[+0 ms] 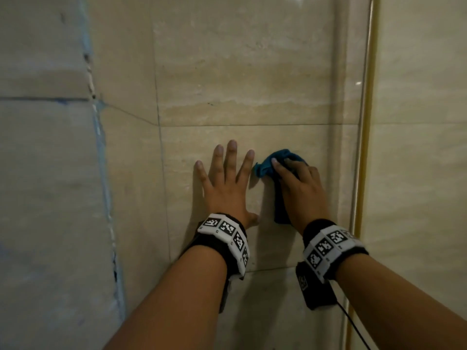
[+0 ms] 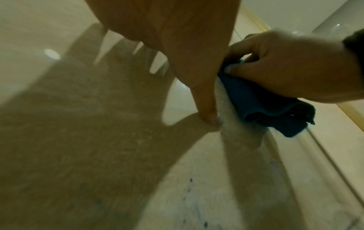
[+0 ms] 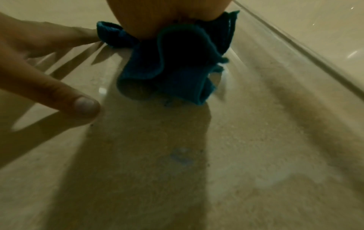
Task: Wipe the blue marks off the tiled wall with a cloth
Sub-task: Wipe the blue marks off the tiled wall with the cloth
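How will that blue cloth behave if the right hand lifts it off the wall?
The blue cloth is probably floppy: it bunches in folds under the right hand and a tail hangs below the palm. It likely weighs little, since curled fingers alone hold it. It should drag rather than slip on the glossy tiled wall.

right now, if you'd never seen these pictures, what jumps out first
The crumpled blue cloth stands out, pressed to the beige tiled wall by the right hand. Beside it the left hand lies flat, fingers spread. A faint blue smear shows on the tile below the cloth.
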A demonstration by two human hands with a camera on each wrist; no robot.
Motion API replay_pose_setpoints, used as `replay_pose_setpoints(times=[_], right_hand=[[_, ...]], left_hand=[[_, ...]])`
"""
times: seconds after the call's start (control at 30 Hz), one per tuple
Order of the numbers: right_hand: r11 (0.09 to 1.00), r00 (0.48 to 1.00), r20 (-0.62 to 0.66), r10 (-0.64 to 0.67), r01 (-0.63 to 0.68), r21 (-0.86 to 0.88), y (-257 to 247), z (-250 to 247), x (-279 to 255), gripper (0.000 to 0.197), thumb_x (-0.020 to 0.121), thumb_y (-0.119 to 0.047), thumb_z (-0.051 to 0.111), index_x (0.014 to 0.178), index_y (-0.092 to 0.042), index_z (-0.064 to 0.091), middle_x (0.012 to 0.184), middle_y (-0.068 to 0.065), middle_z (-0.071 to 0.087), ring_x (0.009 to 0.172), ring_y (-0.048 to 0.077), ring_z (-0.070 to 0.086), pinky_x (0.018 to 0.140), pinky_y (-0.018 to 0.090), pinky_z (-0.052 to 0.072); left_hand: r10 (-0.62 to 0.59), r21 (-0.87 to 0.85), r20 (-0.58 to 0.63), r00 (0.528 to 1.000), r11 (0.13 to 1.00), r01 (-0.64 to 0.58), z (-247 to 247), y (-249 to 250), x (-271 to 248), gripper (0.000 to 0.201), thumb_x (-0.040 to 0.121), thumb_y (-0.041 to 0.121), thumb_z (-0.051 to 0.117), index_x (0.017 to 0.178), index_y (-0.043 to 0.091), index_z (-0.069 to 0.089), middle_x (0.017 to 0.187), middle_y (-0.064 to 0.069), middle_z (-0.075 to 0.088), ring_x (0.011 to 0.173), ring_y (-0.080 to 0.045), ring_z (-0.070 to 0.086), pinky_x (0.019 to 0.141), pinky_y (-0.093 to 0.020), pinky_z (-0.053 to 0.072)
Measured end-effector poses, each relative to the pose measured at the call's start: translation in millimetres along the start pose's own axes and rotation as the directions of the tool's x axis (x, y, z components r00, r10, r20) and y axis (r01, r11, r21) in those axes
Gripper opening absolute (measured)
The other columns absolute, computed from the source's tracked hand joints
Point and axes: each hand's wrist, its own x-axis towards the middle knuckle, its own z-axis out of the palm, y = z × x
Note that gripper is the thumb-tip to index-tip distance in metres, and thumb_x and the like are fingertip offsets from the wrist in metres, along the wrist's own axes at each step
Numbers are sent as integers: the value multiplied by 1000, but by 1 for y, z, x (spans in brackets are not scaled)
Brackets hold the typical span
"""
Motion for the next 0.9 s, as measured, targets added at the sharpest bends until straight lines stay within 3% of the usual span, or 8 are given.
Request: replay_pose_setpoints(times=[0.2,0.33,0.53,0.77,0.9], right_hand=[[1000,1000,-15,19,-19,14,-3,5,-3,46,82,-3,63,127,-8,59,117,21,57,100,43,53,80,48,53],[1000,998,-63,22,-23,-8,-6,12,-10,41,83,-3,66,124,-7,62,126,19,54,104,43,54,80,48,54],[990,985,-100,-143,140,-33,-2,21,-34,38,78,-1,69,115,-8,67,102,17,63,86,40,58,70,44,55],[997,994,-97,44,-37,73,-5,17,-4,32,98,-14,49,128,-13,59,115,17,51,103,38,45,89,44,44],[1000,999,-38,3,-4,-15,-6,19,-20,38,100,-10,43,137,-16,50,121,16,49,107,36,43,94,40,40]], left_hand=[[-14,-53,-77,997,999,10,23,-1,-20,121,75,76,52,137,29,-41,144,-9,-48,136,-33,-37,109,-60,-15],[9,-60,-102,995,998,-15,36,-10,-25,111,78,79,41,138,31,-39,141,-3,-51,135,-28,-41,112,-58,-16],[9,-42,-133,991,999,-15,44,-9,-18,110,74,86,35,137,33,-39,143,-2,-49,136,-28,-39,112,-57,-17],[-14,-32,-181,983,999,9,48,-7,-18,109,75,86,34,140,33,-35,146,-1,-46,137,-28,-37,112,-56,-16],[-52,-56,-191,980,998,42,52,-2,-25,104,79,82,33,144,32,-30,150,-2,-41,140,-28,-32,113,-57,-13]])
